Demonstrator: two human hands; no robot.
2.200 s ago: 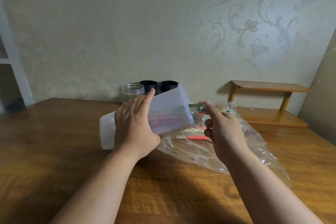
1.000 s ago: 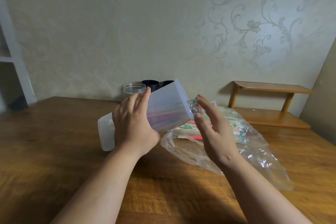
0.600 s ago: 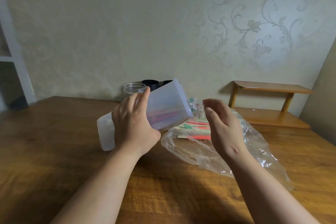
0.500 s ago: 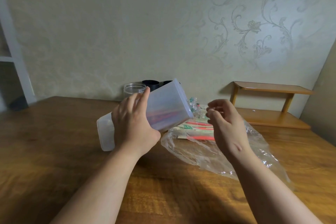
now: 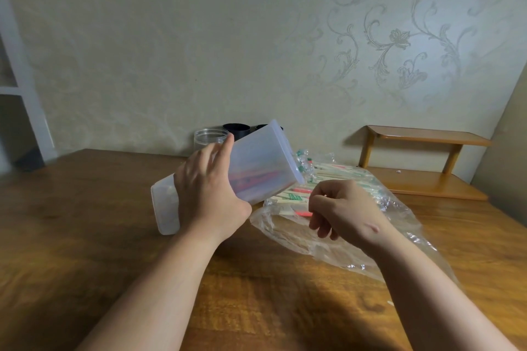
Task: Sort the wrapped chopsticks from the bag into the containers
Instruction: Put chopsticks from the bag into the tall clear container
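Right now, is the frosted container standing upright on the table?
No, the left hand grips the frosted container tilted, its mouth toward the plastic bag.

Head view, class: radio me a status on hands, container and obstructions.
Left hand grips tilted container. Right hand curled over bag, grasp unclear. Wrapped chopsticks in bag. Nothing between bag and container.

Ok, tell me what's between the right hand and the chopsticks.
Nothing solid: the right hand is right at the wrapped chopsticks. They lie in the clear bag; whether its film covers them there is unclear.
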